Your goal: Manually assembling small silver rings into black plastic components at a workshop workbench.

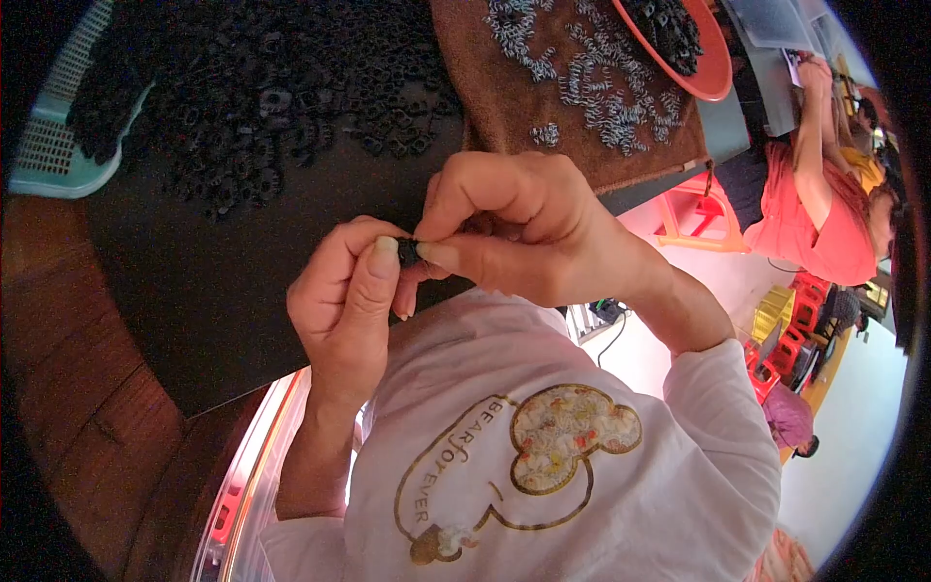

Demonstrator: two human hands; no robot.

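Close in front of my white shirt, both hands meet over a small black plastic piece point(408, 253). My left hand point(344, 286) is closed, with its thumb and fingers pinching the piece from the left. From the right, the thumb and forefinger of my right hand point(529, 228) press together at the piece's edge. Fingertips cover most of the piece, so its shape and anything tiny between them are hidden. Beyond the hands, a wide heap of similar black plastic pieces point(276, 102) covers the dark table point(233, 291). Small metal springs point(616, 82) lie scattered on a brown cloth point(485, 107).
A red bowl point(716, 73) of black pieces stands at the far right of the cloth. At the far left is a teal plastic basket point(92, 179). A red stool point(698, 218) and a seated person point(819, 213) in red are on the right.
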